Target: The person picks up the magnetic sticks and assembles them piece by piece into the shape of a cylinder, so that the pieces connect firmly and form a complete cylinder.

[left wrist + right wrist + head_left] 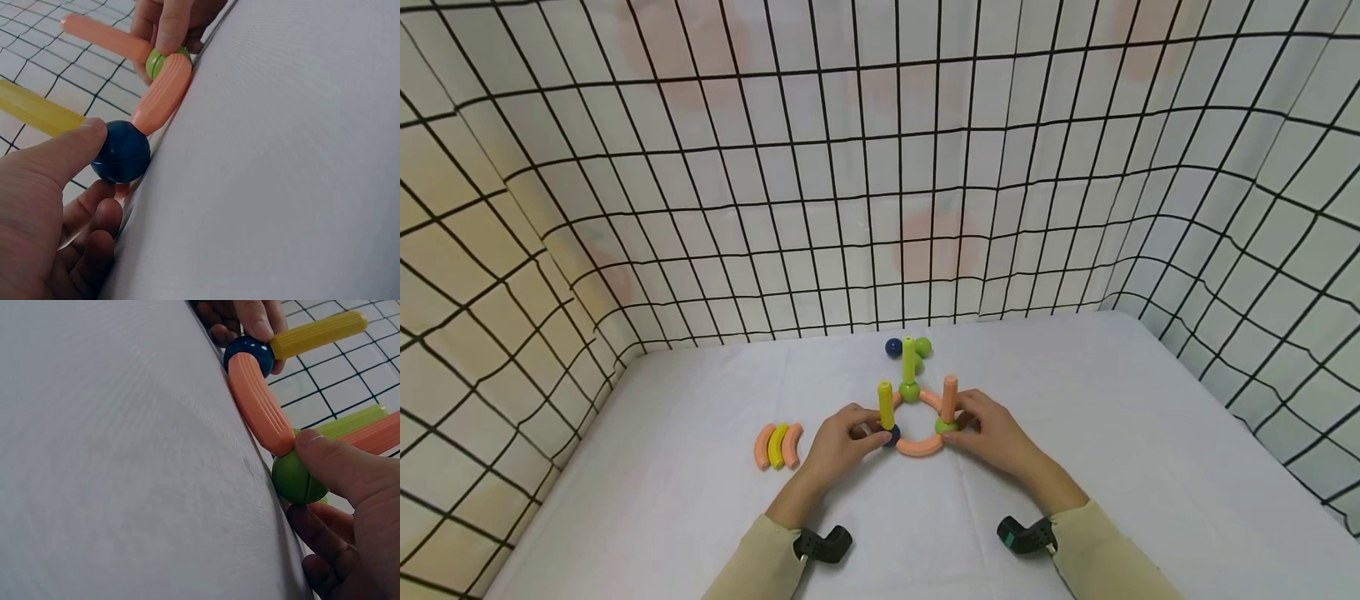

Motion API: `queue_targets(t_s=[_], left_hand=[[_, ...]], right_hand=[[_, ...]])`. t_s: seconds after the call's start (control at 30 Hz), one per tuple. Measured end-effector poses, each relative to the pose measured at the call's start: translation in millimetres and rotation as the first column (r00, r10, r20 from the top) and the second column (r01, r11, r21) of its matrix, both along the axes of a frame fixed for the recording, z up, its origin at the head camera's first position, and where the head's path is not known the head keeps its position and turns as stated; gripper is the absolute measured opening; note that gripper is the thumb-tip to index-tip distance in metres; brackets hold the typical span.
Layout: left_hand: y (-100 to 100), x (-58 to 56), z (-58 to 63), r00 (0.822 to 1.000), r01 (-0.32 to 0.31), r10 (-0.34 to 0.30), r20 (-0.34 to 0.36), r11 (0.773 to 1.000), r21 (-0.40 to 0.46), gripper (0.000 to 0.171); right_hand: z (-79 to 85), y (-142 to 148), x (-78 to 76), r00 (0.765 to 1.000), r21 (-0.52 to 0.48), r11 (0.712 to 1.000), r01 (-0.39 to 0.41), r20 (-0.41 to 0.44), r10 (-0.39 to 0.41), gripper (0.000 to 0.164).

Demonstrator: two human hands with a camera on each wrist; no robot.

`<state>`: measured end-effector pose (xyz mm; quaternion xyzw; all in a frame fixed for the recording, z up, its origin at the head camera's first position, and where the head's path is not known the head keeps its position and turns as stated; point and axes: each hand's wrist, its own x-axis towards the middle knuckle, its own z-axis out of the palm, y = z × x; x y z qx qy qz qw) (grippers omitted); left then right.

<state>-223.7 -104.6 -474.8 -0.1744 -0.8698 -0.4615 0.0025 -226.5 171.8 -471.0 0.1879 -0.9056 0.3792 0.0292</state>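
Observation:
Curved orange rods (920,448) and three balls form a ring on the table, with a straight rod standing up from each ball. At the ring's left, my left hand (841,437) pinches the dark blue ball (125,153) between thumb and fingers, below the upright yellow rod (886,406). My right hand (996,429) pinches the green ball (297,481) on the right, under the straight orange rod (950,398). The ring's far green ball (909,392) carries a light green rod (908,360); neither hand touches it.
Left of the ring lie two curved orange rods (763,446) and a curved yellow rod (777,446), side by side. Behind it sit a loose blue ball (893,347) and green balls (923,347). A black grid net (865,183) surrounds the white table (662,500) at the back and sides.

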Motion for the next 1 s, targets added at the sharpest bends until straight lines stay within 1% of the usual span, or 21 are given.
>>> queue_targets(t_s=[0.13, 0.23, 0.4, 0.67, 0.7, 0.87, 1.0], left_hand=[[1.0, -0.7, 1.3, 1.0, 0.008, -0.008, -0.014, 1.0, -0.007, 0.024], [0.6, -1.1, 2.0, 1.0, 0.017, -0.017, -0.012, 1.0, -0.015, 0.027], [-0.5, -2.4, 1.9, 1.0, 0.027, -0.027, -0.011, 0.999, -0.036, 0.03], [-1.4, -1.5, 1.4, 1.0, 0.024, -0.024, -0.003, 0.999, -0.043, 0.027], [-1.4, -1.2, 1.5, 1.0, 0.022, -0.022, -0.003, 0.999, -0.044, 0.026], [-1.2, -0.6, 2.7, 1.0, 0.004, -0.004, -0.009, 0.999, -0.047, 0.018], [-0.8, -1.5, 4.2, 1.0, -0.007, 0.008, 0.013, 0.999, -0.041, 0.017]], right_hand=[[3.7, 1.9, -0.2, 1.0, 0.018, 1.0, -0.001, 0.02, 0.001, 0.04], [5.8, 4.0, -0.3, 1.0, 0.031, 1.0, 0.001, 0.028, -0.001, 0.036], [8.3, 11.1, 1.4, 1.0, 0.038, 0.999, 0.006, 0.013, -0.007, 0.033], [8.3, 24.5, 3.7, 1.0, 0.059, 0.998, 0.022, 0.01, -0.023, 0.035], [8.1, 26.2, 3.9, 1.0, 0.062, 0.998, 0.019, 0.001, -0.019, 0.033], [5.1, 33.9, 5.5, 0.999, 0.057, 0.998, 0.037, -0.012, -0.036, 0.034], [1.2, 38.3, 5.8, 0.999, 0.047, 0.998, 0.05, -0.001, -0.05, 0.034]])
